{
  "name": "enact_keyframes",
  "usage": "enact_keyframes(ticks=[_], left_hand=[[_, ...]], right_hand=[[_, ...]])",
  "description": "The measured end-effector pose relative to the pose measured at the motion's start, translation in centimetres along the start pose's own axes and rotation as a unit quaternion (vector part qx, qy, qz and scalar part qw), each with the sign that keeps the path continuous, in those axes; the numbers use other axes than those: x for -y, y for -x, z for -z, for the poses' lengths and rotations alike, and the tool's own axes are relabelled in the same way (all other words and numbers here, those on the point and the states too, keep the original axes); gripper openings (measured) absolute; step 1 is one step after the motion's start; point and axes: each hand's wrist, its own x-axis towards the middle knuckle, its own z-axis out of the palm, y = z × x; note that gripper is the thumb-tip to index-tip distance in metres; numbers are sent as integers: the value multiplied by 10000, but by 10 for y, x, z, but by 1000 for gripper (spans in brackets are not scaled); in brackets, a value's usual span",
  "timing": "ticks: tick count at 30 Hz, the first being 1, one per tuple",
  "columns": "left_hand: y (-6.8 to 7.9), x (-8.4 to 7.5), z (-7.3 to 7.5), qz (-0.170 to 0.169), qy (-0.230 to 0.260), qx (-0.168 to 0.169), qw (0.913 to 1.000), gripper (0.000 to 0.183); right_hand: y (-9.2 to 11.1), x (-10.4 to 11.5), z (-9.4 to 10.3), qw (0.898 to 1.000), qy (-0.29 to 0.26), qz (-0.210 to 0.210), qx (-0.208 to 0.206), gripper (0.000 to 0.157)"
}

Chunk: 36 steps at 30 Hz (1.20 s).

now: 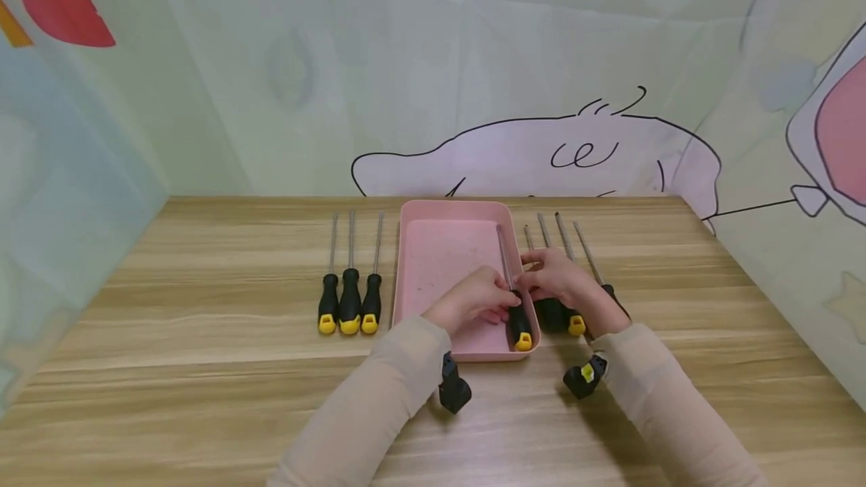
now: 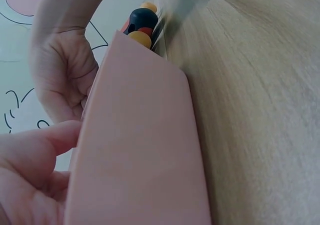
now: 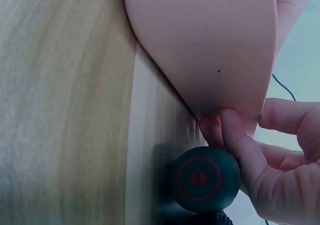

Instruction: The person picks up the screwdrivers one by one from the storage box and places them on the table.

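Note:
A screwdriver (image 1: 519,325) with a black handle and yellow end lies along the right side inside the pink tray (image 1: 440,261). My left hand (image 1: 476,297) reaches over the tray and pinches the top of its handle. My right hand (image 1: 561,280) is at the tray's right wall; the right wrist view shows its fingers on both sides of the rim, pinching it. Beneath that hand lies a screwdriver with a dark round handle end (image 3: 205,180), outside the tray. In the left wrist view, the tray wall hides the left fingertips.
Three screwdrivers (image 1: 349,303) lie side by side left of the tray. Several more, including one with a yellow end (image 1: 576,324), lie to its right, partly under the right hand and forearm. A printed cloth (image 1: 304,96) hangs behind the wooden table (image 1: 223,307).

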Motion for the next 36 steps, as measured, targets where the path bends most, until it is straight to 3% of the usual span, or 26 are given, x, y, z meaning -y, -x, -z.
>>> enact_keyframes(ticks=[15, 23, 36], left_hand=[[-2, 1, -3, 55, 61, 22, 10000, 20], [-4, 0, -3, 144, 250, 61, 9996, 14], [0, 1, 9, 277, 600, 73, 9978, 24]], right_hand=[[1, 0, 0, 10000, -81, 1, 6, 52], [0, -1, 0, 9999, -108, 48, 31, 52], [1, 2, 0, 9999, -10, -98, -76, 50]])
